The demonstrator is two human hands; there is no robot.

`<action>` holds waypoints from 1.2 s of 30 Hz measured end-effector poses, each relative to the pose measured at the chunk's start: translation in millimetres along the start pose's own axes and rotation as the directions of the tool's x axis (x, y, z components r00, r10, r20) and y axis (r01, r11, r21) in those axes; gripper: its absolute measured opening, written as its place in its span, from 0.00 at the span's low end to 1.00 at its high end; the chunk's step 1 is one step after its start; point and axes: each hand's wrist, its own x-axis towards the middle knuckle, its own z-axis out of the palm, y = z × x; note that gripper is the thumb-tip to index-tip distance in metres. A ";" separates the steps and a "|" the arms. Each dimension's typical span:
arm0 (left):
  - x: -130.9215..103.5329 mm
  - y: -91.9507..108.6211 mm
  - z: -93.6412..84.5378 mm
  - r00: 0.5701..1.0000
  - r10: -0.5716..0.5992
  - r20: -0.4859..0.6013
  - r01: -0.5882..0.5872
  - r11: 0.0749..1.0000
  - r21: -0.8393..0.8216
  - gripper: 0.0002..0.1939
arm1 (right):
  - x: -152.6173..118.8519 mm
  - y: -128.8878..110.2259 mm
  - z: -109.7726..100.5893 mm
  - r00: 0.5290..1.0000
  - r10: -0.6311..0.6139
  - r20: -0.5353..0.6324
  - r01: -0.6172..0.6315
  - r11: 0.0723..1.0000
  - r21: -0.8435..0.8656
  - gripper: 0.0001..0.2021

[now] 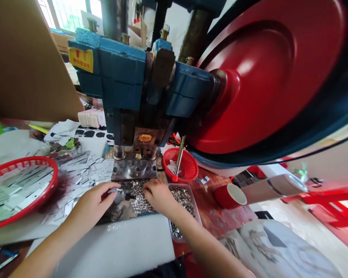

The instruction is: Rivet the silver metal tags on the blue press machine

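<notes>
Head view: left hand [100,199] sits before the press [121,79], thumb and forefinger slightly parted with a grey piece [119,195] at their tips, though I cannot tell whether they pinch it. Right hand [160,195] is curled at the right edge of the loose beads [139,200], near the tub [197,208], fingers bent inward, pads hidden, so I cannot tell if it holds one. Both hands are on my side of the metal plate [120,171]; I'd take beads singly, steady the piece by its edge and leave that plate clear of fingers.
</notes>
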 end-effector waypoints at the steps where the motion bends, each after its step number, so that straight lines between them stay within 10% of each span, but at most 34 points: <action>1: -0.6 -4.2 1.9 1.000 -0.028 0.003 0.028 0.999 -0.034 0.17 | 1.3 0.2 -2.2 1.000 -0.011 -0.014 0.012 0.999 0.050 0.08; 8: 2.6 -2.6 0.8 0.990 -0.140 0.034 0.144 0.941 -0.308 0.23 | 46.4 -3.1 -13.7 0.942 -0.072 -0.329 0.128 0.980 0.153 0.07; 18: 39.4 19.9 -1.5 0.995 -0.093 -0.036 0.076 0.941 -0.329 0.20 | 63.4 4.6 -18.3 0.947 -0.170 -0.273 0.182 0.983 0.019 0.14; 28: 91.0 43.8 21.6 0.970 0.066 -0.232 -0.108 0.979 -0.175 0.15 | 70.5 7.9 -0.2 0.915 0.100 -0.391 0.084 0.901 0.427 0.05; 36: 109.9 41.1 28.8 0.994 0.100 -0.051 -0.111 0.951 -0.288 0.19 | 86.5 14.5 11.9 0.904 0.231 -0.361 0.006 0.835 0.550 0.12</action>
